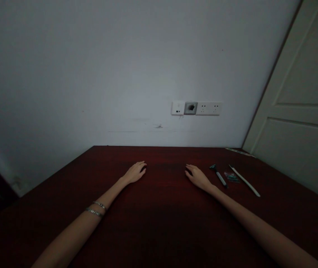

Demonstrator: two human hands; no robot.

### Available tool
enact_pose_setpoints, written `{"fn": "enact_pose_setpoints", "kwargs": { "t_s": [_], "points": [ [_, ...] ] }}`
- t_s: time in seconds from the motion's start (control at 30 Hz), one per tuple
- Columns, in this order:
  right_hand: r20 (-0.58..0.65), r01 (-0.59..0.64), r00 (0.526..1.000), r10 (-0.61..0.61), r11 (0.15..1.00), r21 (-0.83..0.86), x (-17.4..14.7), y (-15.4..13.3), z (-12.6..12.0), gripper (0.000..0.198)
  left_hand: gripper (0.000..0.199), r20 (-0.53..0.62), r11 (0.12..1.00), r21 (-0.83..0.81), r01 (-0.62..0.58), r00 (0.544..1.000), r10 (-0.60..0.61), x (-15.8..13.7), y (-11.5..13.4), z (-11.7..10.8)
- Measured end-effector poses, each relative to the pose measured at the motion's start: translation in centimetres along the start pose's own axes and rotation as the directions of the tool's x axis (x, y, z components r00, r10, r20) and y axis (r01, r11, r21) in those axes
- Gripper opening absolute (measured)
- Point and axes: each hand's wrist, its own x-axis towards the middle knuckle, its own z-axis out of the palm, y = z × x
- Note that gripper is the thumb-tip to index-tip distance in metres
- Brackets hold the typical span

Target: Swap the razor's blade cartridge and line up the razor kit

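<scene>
Nearest, two bare forearms stretch over the dark red counter point(164, 212), the left one wearing two bracelets point(94, 209). Beyond them, the left hand point(134, 173) lies palm down on the counter, its fingers loosely curved and its thumb apart from them, holding nothing. The right hand point(197, 175) lies much the same way, well apart from it, thumb clear of the bent fingers, also holding nothing.

About level with the hands, on the right, three things lie apart from one another: a long, pale, slightly curved stick point(246, 181), slanting away to a narrow tip; a small clear packet point(232, 177) with dark contents too small to make out; and the razor point(221, 179), just beside the right hand without touching it, head pointing away.

Farther back, a thin strip point(239, 152) lies by the counter's far right corner. A panelled door point(301, 89) stands on the right. Behind everything, the scuffed wall point(92, 74) carries a row of sockets point(208, 108).
</scene>
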Motion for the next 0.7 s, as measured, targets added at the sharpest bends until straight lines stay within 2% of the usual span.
{"fn": "enact_pose_setpoints", "kwargs": {
  "t_s": [0.27, 0.7],
  "points": [
    [-0.031, -0.044, 0.998, 0.046, 0.997, 0.059, 0.37, 0.59, 0.64, 0.046, 0.038, -0.008, 1.0, -0.015, -0.004, 1.0, 0.004, 0.15, -0.05, 0.09],
    [-0.043, -0.037, 0.998, 0.039, 0.999, 0.027, 0.23, 0.09, 0.24, 0.041, 0.042, -0.004, 0.998, -0.06, 0.034, 0.999, -0.035, 0.3, -0.54, 0.36]
  ]
}}
